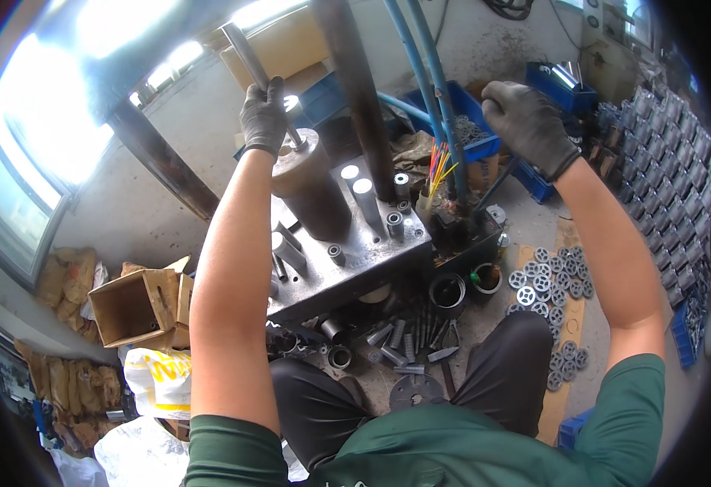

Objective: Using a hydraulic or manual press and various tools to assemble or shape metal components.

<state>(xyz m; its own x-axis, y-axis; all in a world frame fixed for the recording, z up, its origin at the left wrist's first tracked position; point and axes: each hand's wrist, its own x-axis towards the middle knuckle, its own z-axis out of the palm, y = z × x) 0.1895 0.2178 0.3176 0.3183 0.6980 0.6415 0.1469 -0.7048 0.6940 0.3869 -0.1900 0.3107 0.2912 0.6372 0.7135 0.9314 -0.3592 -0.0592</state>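
My left hand [264, 122], in a dark glove, is closed around a slanting metal rod [246, 53]. The rod's lower end meets the top of a thick upright steel cylinder [315, 187] on a heavy metal block table [359, 264]. Out to the right, my right hand [528, 126], also gloved, is raised with curled fingers; whatever it may hold is hidden. A dark bar [497, 188] slants up toward it from below. Several smooth metal pins [366, 200] and small ring-shaped parts [394, 224] stand on the block.
Dark steel columns [355, 89] rise around the block. Blue pipes [420, 65] and a blue bin [473, 134] of parts are behind. Spoked metal discs [539, 284] lie on cardboard at right, near stacked metal cylinders [668, 178]. A hammer [444, 361] lies between my knees; a cardboard box [140, 308] is left.
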